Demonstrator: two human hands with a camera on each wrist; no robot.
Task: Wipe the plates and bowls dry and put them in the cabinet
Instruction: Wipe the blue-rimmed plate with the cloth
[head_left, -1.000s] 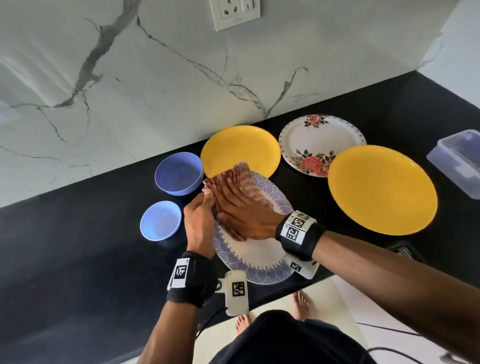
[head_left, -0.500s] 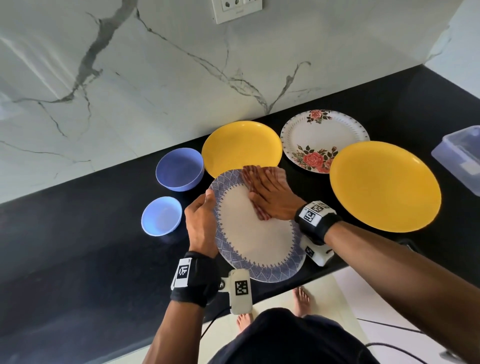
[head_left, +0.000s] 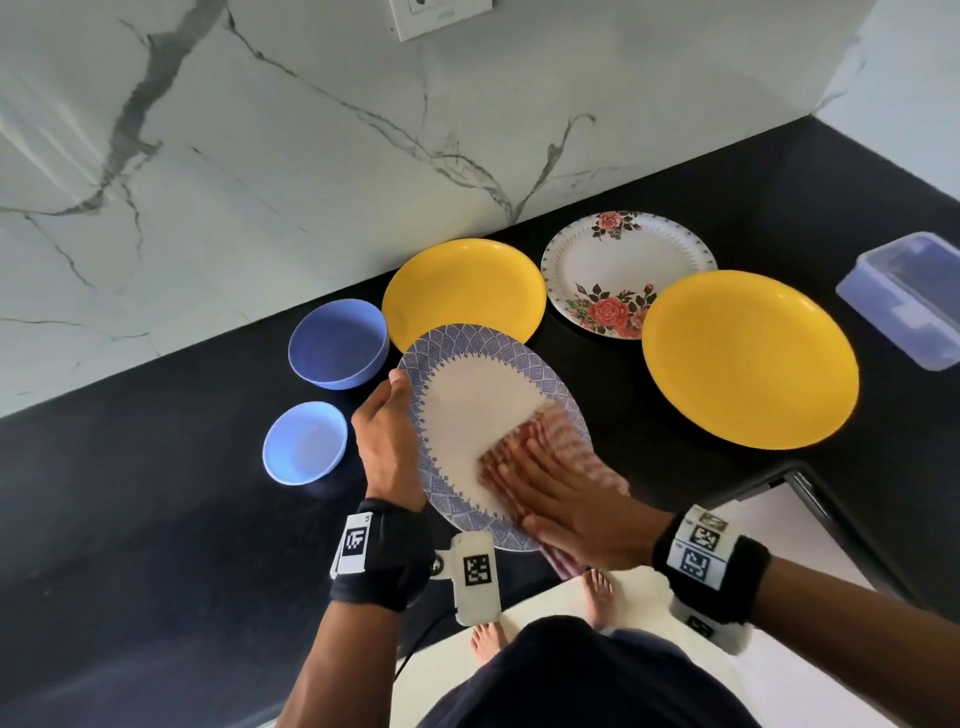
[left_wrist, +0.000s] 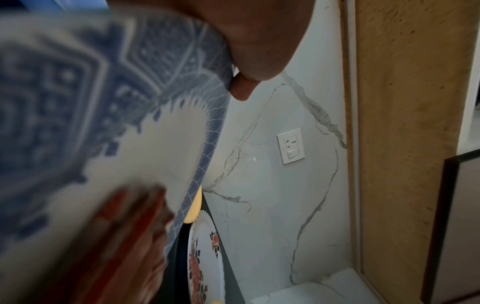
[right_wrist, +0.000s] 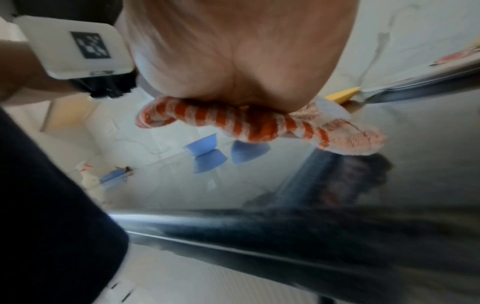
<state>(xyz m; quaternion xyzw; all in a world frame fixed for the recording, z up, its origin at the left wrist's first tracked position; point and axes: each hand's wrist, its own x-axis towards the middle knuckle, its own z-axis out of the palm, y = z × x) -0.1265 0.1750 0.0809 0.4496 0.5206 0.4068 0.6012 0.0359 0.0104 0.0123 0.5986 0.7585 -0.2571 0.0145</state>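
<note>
Two hands work at centre frame on an oval blue-patterned white plate (head_left: 475, 395). Left hand (head_left: 387, 441) grips its left rim. Right hand (head_left: 576, 512), fingers flat, presses a red-and-white striped cloth (head_left: 524, 449) onto its lower right.

Bare forearms, no sleeves reaching the wrists. Black fabric band round the left wrist (head_left: 382, 564), a white tag with a black square code on its outer side at nine o'clock, and a white rounded plastic block (head_left: 475, 577) bearing another black code patch fixed at three o'clock of the band. Thin black cable trailing down from under that block. Matching black band on the right wrist (head_left: 711, 558), topped with two white coded tags, a white block tucked beneath at six o'clock. Dark navy garment (head_left: 582, 680) over the torso at the bottom edge. Bare feet (head_left: 597, 597) on a pale floor. Nothing worn on either hand.
</note>
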